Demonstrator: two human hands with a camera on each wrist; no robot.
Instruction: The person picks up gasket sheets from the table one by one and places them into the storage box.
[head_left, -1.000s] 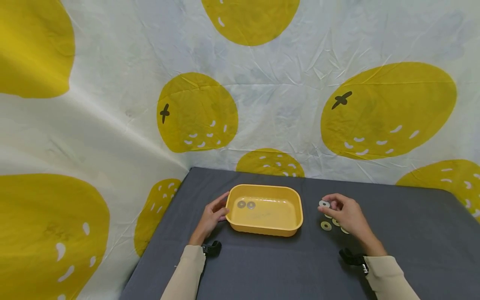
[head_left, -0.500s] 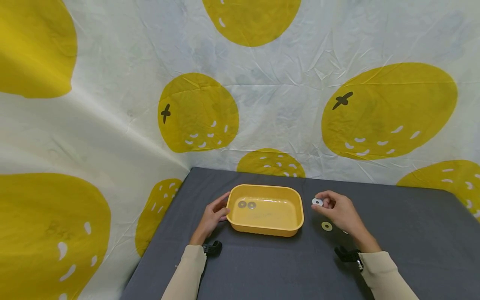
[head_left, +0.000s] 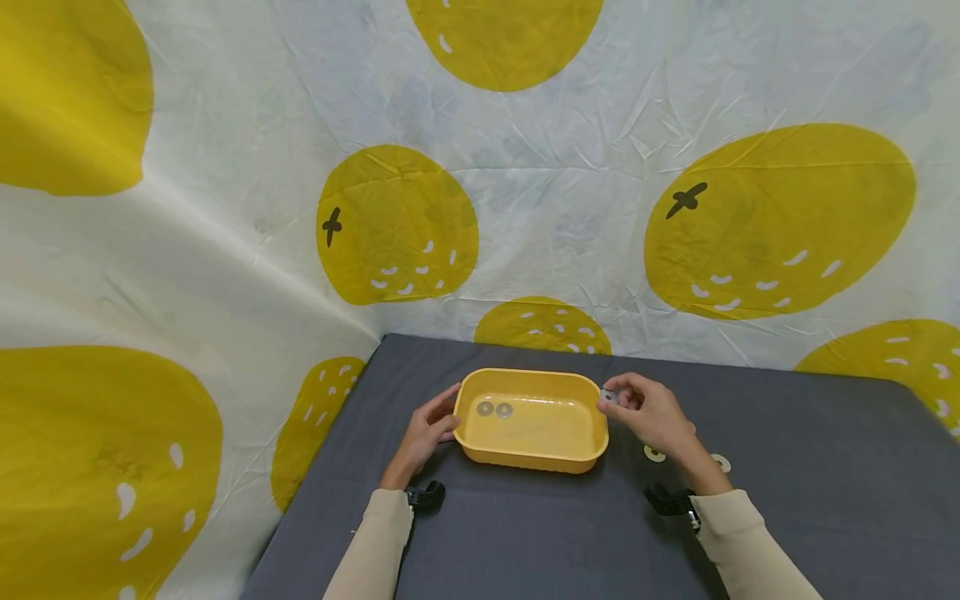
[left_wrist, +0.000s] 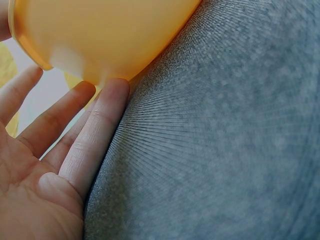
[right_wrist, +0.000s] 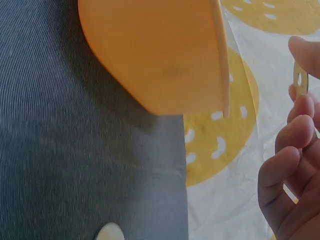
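In the head view, a yellow rectangular plastic tub (head_left: 529, 457) sits on the table, two flat metal washers (head_left: 504, 410) lying side by side on its floor at the left. My left hand (head_left: 422, 433) holds the tub's left end, with the thumb at the rim and the fingertips against the outer wall, as the left wrist view shows. Just above the tub's right rim, my right hand (head_left: 651, 414) pinches a washer (head_left: 609, 397) between thumb and fingers. The right wrist view shows that washer (right_wrist: 299, 80) edge-on, its hole visible.
More washers (head_left: 721, 462) lie on the dark grey tablecloth (head_left: 540, 533) to the right of the tub, partly hidden under the right hand and forearm. Behind and to the left hangs a white curtain (head_left: 555, 225) printed with yellow fruit.
My right hand has carried the washer leftward from the loose ones on the cloth to the tub's right rim. The left hand and tub stay put.
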